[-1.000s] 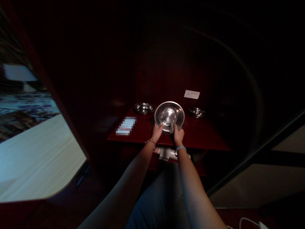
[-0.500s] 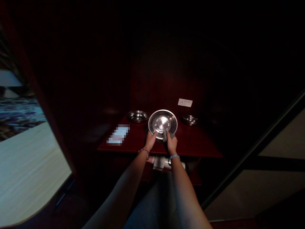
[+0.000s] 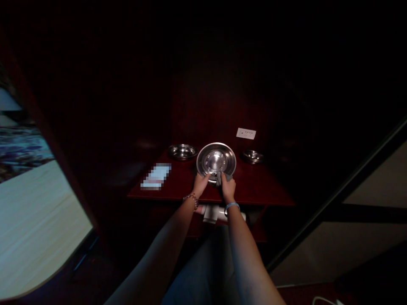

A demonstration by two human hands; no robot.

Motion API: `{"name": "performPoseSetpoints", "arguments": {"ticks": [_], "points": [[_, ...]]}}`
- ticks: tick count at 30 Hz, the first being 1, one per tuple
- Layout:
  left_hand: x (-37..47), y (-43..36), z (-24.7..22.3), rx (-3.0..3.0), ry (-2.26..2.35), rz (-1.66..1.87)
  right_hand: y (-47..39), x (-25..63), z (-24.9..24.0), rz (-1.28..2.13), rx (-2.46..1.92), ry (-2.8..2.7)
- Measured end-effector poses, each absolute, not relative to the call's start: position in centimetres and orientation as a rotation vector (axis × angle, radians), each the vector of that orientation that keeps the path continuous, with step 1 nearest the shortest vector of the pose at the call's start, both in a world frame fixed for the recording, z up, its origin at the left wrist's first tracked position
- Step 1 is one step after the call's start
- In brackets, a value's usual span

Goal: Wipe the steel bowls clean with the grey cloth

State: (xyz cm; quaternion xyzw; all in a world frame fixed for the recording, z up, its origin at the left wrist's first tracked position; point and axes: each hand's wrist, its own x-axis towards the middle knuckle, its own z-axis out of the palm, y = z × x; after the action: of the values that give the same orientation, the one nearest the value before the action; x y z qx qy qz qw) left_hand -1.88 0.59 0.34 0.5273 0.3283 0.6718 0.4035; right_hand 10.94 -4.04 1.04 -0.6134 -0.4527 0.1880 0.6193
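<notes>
A round steel bowl [image 3: 216,159] is held tilted above the dark red shelf [image 3: 178,188], its inside facing me. My left hand [image 3: 200,184] grips its near rim at the left, thumb on the inner side. At the right of the same rim, my right hand [image 3: 228,186] holds a grey cloth [image 3: 219,178] against the bowl. The fingers behind the bowl are hidden. Another steel bowl [image 3: 182,151] sits on the shelf at the back left, and a smaller-looking steel bowl [image 3: 252,156] stands at the back right.
A blurred-out pale flat item [image 3: 156,176] lies on the shelf's left part. A white socket plate [image 3: 246,133] is on the back wall. Under the shelf is a white cylindrical object [image 3: 211,213]. A pale wooden tabletop [image 3: 41,228] stands at the left.
The whole view has shifted slightly, so things appear a little higher and further left. Both hands keep their hold on the bowl, and the cloth remains at its near rim.
</notes>
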Motion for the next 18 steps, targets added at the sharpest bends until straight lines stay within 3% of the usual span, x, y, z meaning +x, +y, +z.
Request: {"name": "performPoseSetpoints", "arguments": {"ticks": [18], "points": [[-1.75, 0.06, 0.95, 1.237, 0.784, 1.706, -4.58, 10.76, 1.51, 0.419, -1.433, -1.047]]}}
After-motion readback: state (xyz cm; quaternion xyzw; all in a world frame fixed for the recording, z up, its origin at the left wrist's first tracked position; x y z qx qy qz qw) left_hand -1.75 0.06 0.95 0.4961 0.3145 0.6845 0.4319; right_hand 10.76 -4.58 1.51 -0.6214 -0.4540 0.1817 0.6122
